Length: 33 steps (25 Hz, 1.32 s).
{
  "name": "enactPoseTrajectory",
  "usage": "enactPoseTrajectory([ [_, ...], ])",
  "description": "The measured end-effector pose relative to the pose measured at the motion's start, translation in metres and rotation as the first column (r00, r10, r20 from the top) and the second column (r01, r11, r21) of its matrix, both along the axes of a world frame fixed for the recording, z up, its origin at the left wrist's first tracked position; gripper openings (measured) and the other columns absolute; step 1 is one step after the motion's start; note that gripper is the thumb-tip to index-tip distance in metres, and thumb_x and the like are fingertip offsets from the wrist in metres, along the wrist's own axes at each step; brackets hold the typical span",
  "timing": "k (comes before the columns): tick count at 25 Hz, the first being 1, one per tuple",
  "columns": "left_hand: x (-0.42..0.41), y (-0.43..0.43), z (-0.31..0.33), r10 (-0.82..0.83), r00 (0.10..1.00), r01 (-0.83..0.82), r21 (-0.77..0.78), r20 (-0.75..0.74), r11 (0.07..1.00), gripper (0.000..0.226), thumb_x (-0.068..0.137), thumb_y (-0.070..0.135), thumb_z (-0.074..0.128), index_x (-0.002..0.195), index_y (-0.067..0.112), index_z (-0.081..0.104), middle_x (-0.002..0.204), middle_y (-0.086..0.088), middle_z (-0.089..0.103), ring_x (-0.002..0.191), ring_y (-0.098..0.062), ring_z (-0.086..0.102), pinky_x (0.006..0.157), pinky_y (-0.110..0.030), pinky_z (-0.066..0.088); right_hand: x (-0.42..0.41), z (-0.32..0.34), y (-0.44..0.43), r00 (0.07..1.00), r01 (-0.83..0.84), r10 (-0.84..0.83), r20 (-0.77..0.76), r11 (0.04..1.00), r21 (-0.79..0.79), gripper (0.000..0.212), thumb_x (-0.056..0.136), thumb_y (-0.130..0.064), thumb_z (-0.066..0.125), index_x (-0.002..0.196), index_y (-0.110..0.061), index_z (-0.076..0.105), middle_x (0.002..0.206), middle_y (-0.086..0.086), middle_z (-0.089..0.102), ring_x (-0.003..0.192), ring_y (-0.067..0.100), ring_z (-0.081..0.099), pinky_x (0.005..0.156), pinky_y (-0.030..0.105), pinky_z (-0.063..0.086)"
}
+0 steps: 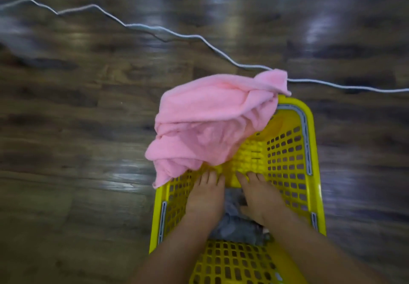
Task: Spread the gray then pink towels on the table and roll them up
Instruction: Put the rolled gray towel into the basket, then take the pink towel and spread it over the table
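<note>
A yellow plastic basket [294, 151] stands on the floor below me. The pink towel [210, 120] lies crumpled over its far left rim and hangs partly outside. At the bottom of the basket the gray towel [234, 226] is bunched up, showing between my two hands. My left hand [205, 197] reaches down inside with straight fingers, just left of the gray towel. My right hand [259, 197] is also inside with fingers extended, its thumb side touching the gray towel. Neither hand visibly grips anything.
Dark wooden floor planks [88, 129] surround the basket. A thin white cable [141, 27] zigzags across the floor from the upper left to the right, passing behind the pink towel. No table is in view.
</note>
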State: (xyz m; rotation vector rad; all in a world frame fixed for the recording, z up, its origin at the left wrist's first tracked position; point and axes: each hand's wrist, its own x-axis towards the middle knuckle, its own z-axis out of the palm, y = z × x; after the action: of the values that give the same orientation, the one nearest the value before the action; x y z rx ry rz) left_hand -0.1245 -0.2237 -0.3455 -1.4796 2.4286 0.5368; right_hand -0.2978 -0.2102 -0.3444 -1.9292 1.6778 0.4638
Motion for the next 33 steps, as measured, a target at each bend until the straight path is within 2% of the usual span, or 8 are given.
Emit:
enactPoseTrajectory([
  [5,0.008,-0.129,0.104,0.068,0.962,-0.161,-0.35,-0.264,0.923,0.081,0.064,0.035,0.075,0.138,0.016,0.047,0.133,-0.012,0.051,0.123,-0.032,0.044,0.105,-0.042,0.037,-0.001,0.106,-0.137,0.971,0.068,0.09,0.219,0.781,-0.621,0.081,0.059,-0.04,0.078,0.132,-0.018,0.052,0.127,0.011,0.056,0.115,0.034,0.05,0.092,0.047,0.046],
  [10,0.051,-0.201,0.087,0.248,0.968,-0.245,-0.055,0.042,0.968,0.118,0.075,0.055,0.076,0.156,0.009,0.004,0.16,-0.013,0.024,0.146,-0.032,0.022,0.117,-0.044,0.026,-0.014,0.097,-0.214,0.991,-0.062,0.014,-0.131,0.927,-0.371,0.118,0.063,-0.065,0.075,0.153,-0.021,0.012,0.149,0.006,0.039,0.138,0.029,0.033,0.107,0.05,0.034],
  [14,0.067,-0.195,0.096,0.194,0.981,-0.195,-0.227,-0.025,0.954,0.038,0.085,0.031,0.061,0.117,0.011,0.057,0.107,-0.007,0.055,0.103,-0.03,0.048,0.082,-0.037,0.039,-0.019,0.105,-0.21,0.982,-0.17,0.119,-0.145,0.89,-0.422,0.035,0.082,-0.037,0.06,0.111,-0.017,0.061,0.113,0.006,0.062,0.106,0.03,0.052,0.087,0.04,0.043],
  [17,0.084,-0.184,0.15,0.227,0.961,-0.261,-0.242,-0.159,0.935,0.012,0.076,0.027,0.055,0.076,0.016,0.055,0.076,0.001,0.042,0.08,-0.03,0.046,0.065,-0.038,0.041,-0.013,0.154,-0.2,0.991,0.002,0.068,0.116,0.855,-0.518,0.026,0.078,-0.041,0.054,0.086,-0.018,0.06,0.097,0.007,0.058,0.096,0.033,0.055,0.073,0.042,0.048],
  [20,0.107,-0.171,0.243,0.252,0.885,-0.36,-0.23,-0.392,0.904,0.023,0.067,0.037,0.049,0.058,0.024,0.032,0.063,0.006,0.031,0.062,-0.027,0.04,0.054,-0.035,0.027,0.006,0.244,-0.195,0.959,0.146,0.021,0.281,0.816,-0.559,0.027,0.08,-0.042,0.047,0.088,-0.016,0.051,0.093,0.016,0.064,0.089,0.04,0.06,0.063,0.041,0.042],
  [23,0.139,-0.149,0.37,0.244,0.826,-0.419,-0.263,-0.509,0.869,0.028,0.07,0.042,0.052,0.062,0.016,0.046,0.064,0.001,0.042,0.062,-0.026,0.045,0.055,-0.038,0.028,0.034,0.368,-0.186,0.896,0.213,0.082,0.437,0.783,-0.585,0.031,0.08,-0.036,0.043,0.098,-0.012,0.05,0.088,0.025,0.067,0.083,0.046,0.061,0.062,0.043,0.043],
  [27,0.188,-0.091,0.555,0.305,0.788,-0.516,-0.302,-0.535,0.801,0.016,0.077,0.033,0.064,0.087,0.02,0.063,0.076,-0.001,0.066,0.074,-0.026,0.06,0.061,-0.035,0.043,0.078,0.541,-0.16,0.807,0.225,0.21,0.552,0.756,-0.615,0.024,0.081,-0.033,0.042,0.096,-0.017,0.053,0.089,0.019,0.068,0.08,0.039,0.061,0.066,0.04,0.042],
  [33,0.249,0.063,0.779,0.433,0.838,-0.545,-0.477,-0.332,0.689,0.035,0.069,0.055,0.078,0.085,0.031,0.057,0.069,0.014,0.057,0.071,-0.015,0.053,0.06,-0.032,0.038,0.131,0.76,-0.09,0.666,-0.032,0.514,0.541,0.744,-0.667,0.023,0.072,-0.043,0.043,0.076,-0.023,0.053,0.07,-0.004,0.062,0.069,0.019,0.057,0.066,0.039,0.048],
])
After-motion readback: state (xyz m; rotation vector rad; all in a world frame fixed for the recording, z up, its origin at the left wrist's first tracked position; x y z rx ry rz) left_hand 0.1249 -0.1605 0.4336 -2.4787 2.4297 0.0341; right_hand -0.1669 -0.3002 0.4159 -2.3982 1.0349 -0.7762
